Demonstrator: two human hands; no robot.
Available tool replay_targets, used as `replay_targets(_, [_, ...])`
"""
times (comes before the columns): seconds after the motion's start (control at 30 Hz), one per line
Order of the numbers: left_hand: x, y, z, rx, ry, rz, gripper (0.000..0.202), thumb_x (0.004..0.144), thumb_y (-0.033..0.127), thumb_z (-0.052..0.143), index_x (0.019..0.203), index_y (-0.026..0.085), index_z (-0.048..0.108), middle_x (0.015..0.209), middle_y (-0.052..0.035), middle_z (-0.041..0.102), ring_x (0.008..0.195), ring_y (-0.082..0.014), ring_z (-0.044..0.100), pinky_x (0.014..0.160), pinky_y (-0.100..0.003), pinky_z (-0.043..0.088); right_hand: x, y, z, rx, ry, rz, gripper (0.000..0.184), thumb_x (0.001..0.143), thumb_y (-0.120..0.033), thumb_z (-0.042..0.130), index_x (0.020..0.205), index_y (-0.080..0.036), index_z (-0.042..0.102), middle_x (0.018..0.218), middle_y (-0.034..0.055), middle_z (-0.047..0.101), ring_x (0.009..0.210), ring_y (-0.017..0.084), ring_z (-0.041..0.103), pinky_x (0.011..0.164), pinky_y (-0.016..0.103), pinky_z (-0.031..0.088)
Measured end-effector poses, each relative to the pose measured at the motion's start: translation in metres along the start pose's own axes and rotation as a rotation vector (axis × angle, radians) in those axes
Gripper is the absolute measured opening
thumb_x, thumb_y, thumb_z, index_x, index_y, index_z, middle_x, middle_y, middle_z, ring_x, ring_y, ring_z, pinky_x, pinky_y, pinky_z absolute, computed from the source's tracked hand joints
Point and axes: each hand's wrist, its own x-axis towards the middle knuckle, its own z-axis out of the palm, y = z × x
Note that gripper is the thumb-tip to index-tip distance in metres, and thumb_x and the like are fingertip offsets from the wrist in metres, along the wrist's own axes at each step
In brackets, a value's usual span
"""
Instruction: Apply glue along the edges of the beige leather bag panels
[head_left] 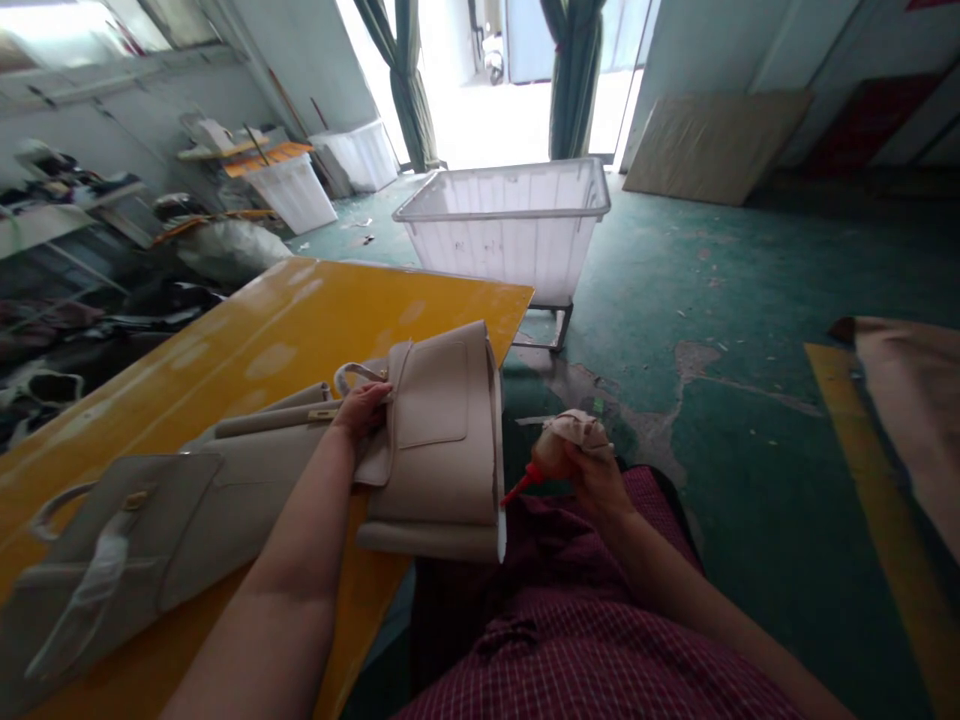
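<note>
My left hand (pixel 361 412) grips a beige leather handbag (pixel 435 430) that stands on its side at the edge of a yellow table (pixel 300 330). My right hand (pixel 592 478) holds an amber squeeze bottle (pixel 551 456) with a red nozzle (pixel 517 487) and a cloth (pixel 577 430) wrapped around its upper end. The nozzle tip is very close to the bag's pale edge, and I cannot tell if they touch. A second beige leather bag (pixel 127 540) with a strap lies flat on the table, partly under my left forearm.
My lap in a red checked garment (pixel 585 620) lies below the hands. A large translucent plastic bin (pixel 502 230) stands on a metal frame beyond the table. Further white bins, shelves and heaped materials stand at the back left. Leaning boards and a tan sheet line the right side of the worn green floor.
</note>
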Motion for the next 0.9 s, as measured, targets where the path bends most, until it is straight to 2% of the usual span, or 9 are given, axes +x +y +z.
replay_targets(0.27, [-0.001, 0.001, -0.001, 0.001, -0.039, 0.027, 0.028, 0.062, 0.034, 0.074, 0.063, 0.020, 0.050, 0.039, 0.0093, 0.041, 0.027, -0.0054, 0.030, 0.028, -0.017, 0.019, -0.030, 0.003, -0.014, -0.036, 0.017, 0.102, 0.058, 0.043, -0.037, 0.104, 0.094, -0.024, 0.079, 0.103, 0.0026, 0.079, 0.096, 0.024, 0.071, 0.091, 0.037, 0.058])
replay_targets(0.43, [0.002, -0.002, -0.002, -0.008, -0.038, 0.026, 0.028, 0.065, 0.033, 0.072, 0.062, 0.021, 0.047, 0.037, 0.0106, 0.037, 0.025, -0.0047, 0.026, 0.027, -0.017, 0.017, -0.053, -0.001, -0.017, -0.032, -0.002, 0.140, 0.059, 0.047, -0.038, 0.104, 0.099, -0.024, 0.079, 0.106, 0.0032, 0.080, 0.099, 0.023, 0.072, 0.092, 0.033, 0.059])
replay_targets(0.5, [0.003, -0.002, -0.002, -0.011, -0.046, 0.023, 0.030, 0.065, 0.033, 0.074, 0.063, 0.021, 0.046, 0.038, 0.0106, 0.038, 0.026, -0.0044, 0.027, 0.028, -0.016, 0.017, -0.059, -0.002, -0.017, 0.004, 0.035, 0.197, 0.064, 0.045, -0.038, 0.105, 0.101, -0.024, 0.079, 0.106, 0.0038, 0.080, 0.097, 0.022, 0.073, 0.088, 0.031, 0.061])
replay_targets(0.63, [-0.001, 0.001, -0.003, 0.012, -0.099, 0.018, 0.040, 0.062, 0.038, 0.082, 0.063, 0.021, 0.046, 0.039, 0.0112, 0.038, 0.027, -0.0030, 0.026, 0.029, -0.015, 0.018, -0.059, -0.006, -0.023, 0.090, 0.207, 0.302, 0.067, 0.038, -0.030, 0.107, 0.098, -0.025, 0.076, 0.098, 0.0006, 0.081, 0.085, 0.021, 0.075, 0.072, 0.029, 0.064])
replay_targets(0.7, [-0.006, 0.008, -0.003, 0.049, -0.152, 0.008, 0.047, 0.055, 0.038, 0.089, 0.062, 0.020, 0.046, 0.040, 0.0108, 0.039, 0.028, -0.0025, 0.028, 0.030, -0.014, 0.020, -0.054, -0.010, -0.030, 0.129, 0.265, 0.333, 0.059, 0.044, -0.027, 0.105, 0.094, -0.024, 0.075, 0.092, -0.0005, 0.080, 0.076, 0.021, 0.075, 0.066, 0.029, 0.065])
replay_targets(0.77, [-0.009, 0.021, -0.004, 0.091, -0.216, 0.001, 0.052, 0.045, 0.033, 0.096, 0.062, 0.018, 0.049, 0.044, 0.0097, 0.043, 0.031, -0.0022, 0.032, 0.032, -0.013, 0.024, -0.047, -0.016, -0.039, 0.149, 0.257, 0.388, 0.045, 0.056, -0.030, 0.100, 0.092, -0.023, 0.073, 0.088, 0.0019, 0.080, 0.070, 0.022, 0.075, 0.064, 0.032, 0.066])
replay_targets(0.83, [-0.011, 0.040, -0.006, 0.108, -0.257, 0.035, 0.051, 0.040, 0.027, 0.098, 0.065, 0.016, 0.055, 0.048, 0.0088, 0.048, 0.034, -0.0014, 0.035, 0.034, -0.013, 0.027, -0.041, -0.022, -0.048, 0.164, 0.219, 0.453, 0.034, 0.068, -0.036, 0.093, 0.092, -0.021, 0.073, 0.088, 0.0056, 0.080, 0.069, 0.024, 0.075, 0.067, 0.037, 0.067])
replay_targets(0.9, [-0.013, 0.065, -0.009, 0.099, -0.249, 0.113, 0.049, 0.039, 0.023, 0.098, 0.070, 0.015, 0.061, 0.053, 0.0076, 0.053, 0.038, -0.0017, 0.039, 0.036, -0.013, 0.030, -0.034, -0.028, -0.057, 0.171, 0.189, 0.422, 0.028, 0.075, -0.037, 0.087, 0.092, -0.021, 0.073, 0.092, 0.0070, 0.080, 0.073, 0.026, 0.076, 0.072, 0.039, 0.068])
